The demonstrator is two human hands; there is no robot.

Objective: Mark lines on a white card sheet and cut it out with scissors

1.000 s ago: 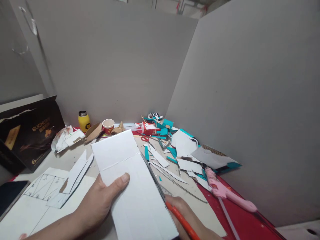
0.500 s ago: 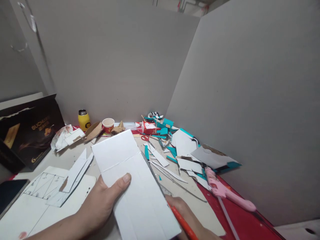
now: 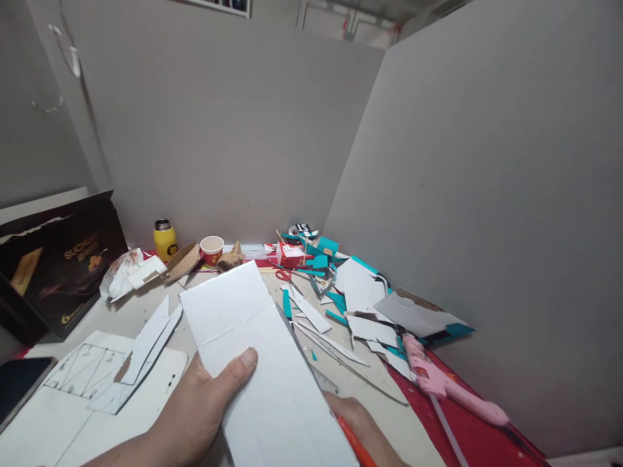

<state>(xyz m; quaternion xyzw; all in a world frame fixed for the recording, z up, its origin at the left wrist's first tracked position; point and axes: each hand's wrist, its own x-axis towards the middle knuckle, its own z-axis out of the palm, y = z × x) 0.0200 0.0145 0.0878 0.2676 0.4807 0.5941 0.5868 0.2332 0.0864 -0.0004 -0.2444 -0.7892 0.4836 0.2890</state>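
My left hand grips a long white creased card sheet from the left, thumb pressed on its top face. The sheet lifts off the table and points away from me. My right hand sits at the sheet's lower right edge, fingers closed round an orange pencil-like tool. A clear ruler lies along the sheet's right edge, partly hidden under it.
White and teal card scraps pile at the back right. A pink glue gun lies on the red mat. A yellow flask, paper cup, black box, marked template and phone stand left. Grey partition walls enclose the desk.
The view has tilted slightly, so everything sits a little lower. Both hands and the sheet keep nearly the same hold; my right hand has slipped lower toward the frame's bottom.
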